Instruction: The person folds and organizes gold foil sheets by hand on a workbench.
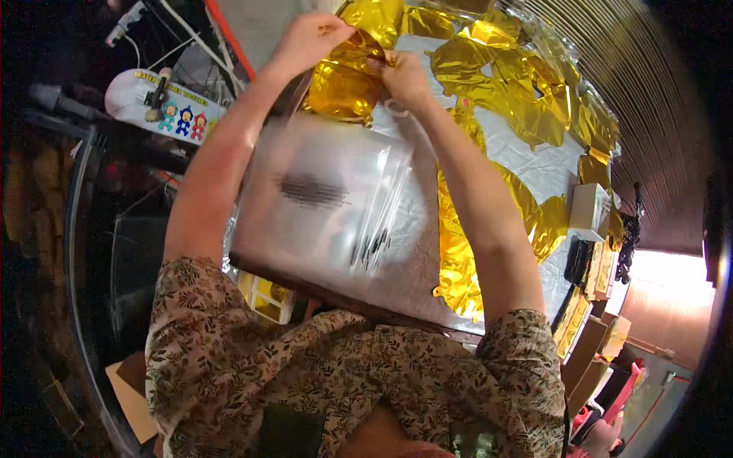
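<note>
Both my arms reach far forward over a table. My left hand [309, 40] and my right hand [403, 76] grip the same folded gold foil balloon [345, 84], the left at its top edge, the right at its right side. Just below the balloon lies a stack of clear plastic bags [336, 202] with dark print, blurred. Many more flat gold foil balloons [527, 91] are spread over the silver-grey table cover [534, 164] to the right.
A white box [588, 210] and dark items sit at the table's right edge, with gold packets [573, 320] and cardboard boxes below. A white board with small cartoon figures [164, 103] and cables lies at the left. A small yellow-and-white box [267, 298] sits near my lap.
</note>
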The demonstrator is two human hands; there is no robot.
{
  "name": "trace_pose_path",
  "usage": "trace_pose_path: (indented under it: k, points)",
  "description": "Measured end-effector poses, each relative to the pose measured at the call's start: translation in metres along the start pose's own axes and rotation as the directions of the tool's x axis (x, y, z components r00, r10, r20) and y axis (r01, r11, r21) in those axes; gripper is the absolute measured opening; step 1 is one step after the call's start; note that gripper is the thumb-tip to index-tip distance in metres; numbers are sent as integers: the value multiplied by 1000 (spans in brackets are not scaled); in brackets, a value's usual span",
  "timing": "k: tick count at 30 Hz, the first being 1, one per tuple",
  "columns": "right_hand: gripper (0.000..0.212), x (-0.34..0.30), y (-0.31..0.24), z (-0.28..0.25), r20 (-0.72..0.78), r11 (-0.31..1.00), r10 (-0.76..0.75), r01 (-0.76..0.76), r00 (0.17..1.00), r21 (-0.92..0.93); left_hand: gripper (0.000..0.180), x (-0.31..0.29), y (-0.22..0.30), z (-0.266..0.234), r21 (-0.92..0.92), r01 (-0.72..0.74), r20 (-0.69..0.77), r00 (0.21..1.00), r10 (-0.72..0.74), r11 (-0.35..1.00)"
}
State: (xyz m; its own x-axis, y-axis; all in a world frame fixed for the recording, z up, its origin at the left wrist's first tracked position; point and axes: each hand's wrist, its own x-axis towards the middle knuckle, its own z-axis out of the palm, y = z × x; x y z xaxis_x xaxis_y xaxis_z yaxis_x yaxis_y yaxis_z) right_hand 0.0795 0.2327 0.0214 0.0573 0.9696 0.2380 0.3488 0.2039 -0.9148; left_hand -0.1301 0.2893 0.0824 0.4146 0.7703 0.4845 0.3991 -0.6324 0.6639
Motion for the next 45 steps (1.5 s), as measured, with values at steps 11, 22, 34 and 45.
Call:
trace_pose_path:
  k: [11, 22, 34, 45]
  points:
    - [31, 121, -27, -178, -404, 950, 245, -134, 882, 284, 42, 57, -5, 120, 566, -324, 71, 935, 347, 758]
    - [36, 6, -229, -390, -234, 932, 295, -225, 926, 284, 39, 53, 45, 150, -182, 396, 613, 762, -211, 900]
    - [34, -245, -255, -372, -85, 518, -308, 92, 948, -851, 53, 23, 267, 276, -600, 784, 745, 619, 247, -155]
    - [42, -366, -98, -237, -373, 969, -217, 151, 902, -196, 38, 55, 198, 327, -547, 832, 778, 548, -306, 97]
